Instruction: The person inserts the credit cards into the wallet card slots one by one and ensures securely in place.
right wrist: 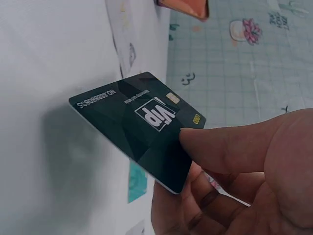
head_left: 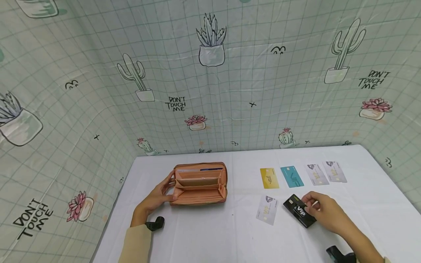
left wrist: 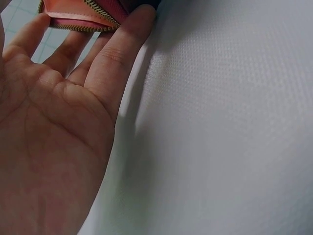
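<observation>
An unzipped orange-pink wallet (head_left: 199, 197) stands on the table, its pockets spread toward me. My left hand (head_left: 158, 199) holds it by the left side, thumb at the near corner and fingers along the far part. The left wrist view catches the brass zipper edge of the wallet (left wrist: 80, 28) at the fingertips of the left hand (left wrist: 54, 112). On the right, my right hand (head_left: 323, 210) pinches a black VIP card (head_left: 297, 210) by its edge. This black card (right wrist: 142, 127) is tilted over the white table in the right wrist view, thumb on its printed face.
A gold card (head_left: 269, 178), a teal card (head_left: 292, 176) and two silver cards (head_left: 317, 174) (head_left: 334, 171) lie in a row toward the back right. Another silver card (head_left: 267, 210) lies left of the black one. Patterned cloth (head_left: 243, 84) hangs behind the white table (head_left: 223, 233).
</observation>
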`<act>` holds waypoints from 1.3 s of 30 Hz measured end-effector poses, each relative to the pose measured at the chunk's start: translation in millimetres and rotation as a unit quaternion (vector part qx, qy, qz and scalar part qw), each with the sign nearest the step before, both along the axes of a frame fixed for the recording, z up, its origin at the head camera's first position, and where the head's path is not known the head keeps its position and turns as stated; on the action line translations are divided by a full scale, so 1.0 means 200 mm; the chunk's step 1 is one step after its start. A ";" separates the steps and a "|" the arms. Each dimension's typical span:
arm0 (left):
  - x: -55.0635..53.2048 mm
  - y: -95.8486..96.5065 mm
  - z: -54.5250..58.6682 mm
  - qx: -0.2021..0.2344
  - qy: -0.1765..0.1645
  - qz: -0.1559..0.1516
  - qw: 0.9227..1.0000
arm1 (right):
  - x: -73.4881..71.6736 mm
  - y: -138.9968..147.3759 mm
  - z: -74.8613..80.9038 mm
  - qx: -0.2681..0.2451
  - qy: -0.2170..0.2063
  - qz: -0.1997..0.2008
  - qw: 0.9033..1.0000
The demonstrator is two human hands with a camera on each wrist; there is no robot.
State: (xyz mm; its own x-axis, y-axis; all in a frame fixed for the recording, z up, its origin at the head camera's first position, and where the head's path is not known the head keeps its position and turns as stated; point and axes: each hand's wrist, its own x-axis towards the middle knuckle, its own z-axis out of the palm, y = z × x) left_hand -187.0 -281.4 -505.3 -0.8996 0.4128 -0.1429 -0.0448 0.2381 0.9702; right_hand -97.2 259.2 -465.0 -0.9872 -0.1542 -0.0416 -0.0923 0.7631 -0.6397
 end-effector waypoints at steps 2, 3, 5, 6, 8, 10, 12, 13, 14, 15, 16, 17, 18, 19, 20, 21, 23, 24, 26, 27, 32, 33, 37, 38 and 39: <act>0.00 0.00 0.00 -0.001 -0.001 0.001 1.000 | -0.01 -0.01 0.01 -0.004 0.011 0.004 1.000; 0.00 0.00 0.00 0.000 -0.001 0.001 1.000 | -0.02 -0.02 0.02 -0.005 0.015 0.006 1.000; 0.00 0.00 0.00 0.001 -0.003 0.003 1.000 | -0.04 -0.04 0.04 -0.006 0.024 0.010 1.000; 0.00 0.00 0.00 0.000 -0.004 0.004 1.000 | -0.05 -0.05 0.05 -0.007 0.028 0.013 0.999; 0.00 0.01 0.00 -0.001 -0.007 0.007 1.000 | -0.07 -0.07 0.07 -0.010 0.038 0.018 0.999; -0.01 0.01 0.00 -0.004 -0.007 0.007 1.000 | -0.09 -0.09 0.08 -0.016 0.048 0.023 0.998; -0.01 0.01 0.00 -0.004 -0.008 0.007 1.000 | -0.12 -0.12 0.10 -0.025 0.060 0.028 0.997; -0.01 0.01 -0.01 -0.002 -0.009 0.006 1.000 | -0.13 -0.14 0.10 -0.029 0.065 0.031 0.997; -0.01 0.01 -0.01 -0.001 -0.008 0.005 1.000 | -0.15 -0.15 0.11 -0.033 0.068 0.034 0.997; -0.01 0.01 -0.01 0.001 -0.008 0.004 1.000 | -0.16 -0.17 0.11 -0.038 0.069 0.036 0.996; -0.01 0.00 -0.01 0.004 -0.009 0.005 1.000 | -0.18 -0.19 0.12 -0.044 0.072 0.040 0.996; -0.02 0.00 -0.01 0.006 -0.008 0.003 1.000 | -0.20 -0.20 0.13 -0.049 0.074 0.042 0.995; -0.02 0.00 -0.02 0.007 -0.006 0.001 1.000 | -0.21 -0.22 0.13 -0.054 0.077 0.043 0.995; -0.01 0.01 0.00 0.008 -0.008 0.000 1.000 | -0.23 -0.24 0.13 -0.058 0.081 0.047 0.994; 0.00 0.02 0.02 0.007 -0.009 0.000 1.000 | -0.25 -0.26 0.14 -0.062 0.085 0.049 0.993; 0.00 0.02 0.03 0.007 -0.011 -0.001 1.000 | -0.26 -0.27 0.14 -0.067 0.090 0.052 0.992; 0.01 0.04 0.07 0.005 -0.014 -0.001 1.000 | -0.30 -0.31 0.14 -0.077 0.098 0.061 0.990; 0.02 0.04 0.09 0.004 -0.016 -0.002 1.000 | -0.32 -0.33 0.15 -0.081 0.103 0.065 0.989; 0.03 0.05 0.11 0.002 -0.019 -0.001 1.000 | -0.35 -0.37 0.15 -0.087 0.108 0.072 0.988; 0.03 0.05 0.11 0.005 -0.019 -0.002 1.000 | -0.36 -0.38 0.15 -0.090 0.110 0.075 0.987; 0.03 0.04 0.12 0.014 -0.022 -0.005 1.000 | -0.43 -0.49 0.17 -0.113 0.111 0.085 0.984; 0.03 0.04 0.12 0.013 -0.021 -0.005 1.000 | -0.44 -0.51 0.17 -0.118 0.110 0.088 0.983; 0.04 0.04 0.12 0.007 -0.019 -0.002 1.000 | -0.48 -0.61 0.19 -0.132 0.108 0.093 0.981; 0.04 0.04 0.11 0.005 -0.017 -0.001 1.000 | -0.49 -0.63 0.20 -0.134 0.110 0.094 0.980; 0.03 0.03 0.10 0.006 -0.016 -0.001 1.000 | -0.51 -0.65 0.21 -0.135 0.111 0.094 0.980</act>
State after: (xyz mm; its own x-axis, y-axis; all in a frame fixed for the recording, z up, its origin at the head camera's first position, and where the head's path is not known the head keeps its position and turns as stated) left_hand -180.9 -274.5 -485.0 -0.8940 0.4159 -0.1668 -0.0760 0.2260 0.9712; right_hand -198.2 128.7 -423.9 -0.9206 -0.3099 0.2376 -0.3740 0.5245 -0.7648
